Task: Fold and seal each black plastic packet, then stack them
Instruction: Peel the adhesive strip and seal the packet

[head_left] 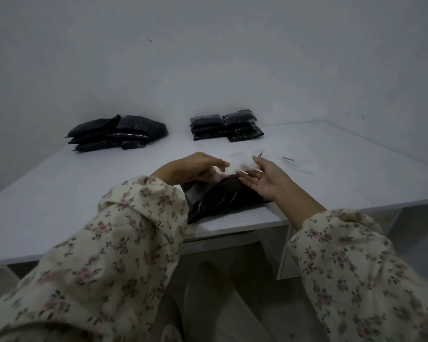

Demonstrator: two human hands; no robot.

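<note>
A black plastic packet [220,197] lies flat on the white table [84,193] near its front edge. My left hand [195,166] rests on the packet's far left part, fingers stretched toward a pale flap or strip [240,165] at the packet's far edge. My right hand [265,178] lies palm up with straight fingers over the packet's far right corner. A loose pile of black packets [116,133] sits at the back left. A tidier stack of black packets [226,127] stands at the back centre against the wall.
Thin clear strips [297,166] and a small dark sliver [287,158] lie on the table right of my hands. A drawer unit [286,253] hangs under the table at the right. Walls close the table at the back.
</note>
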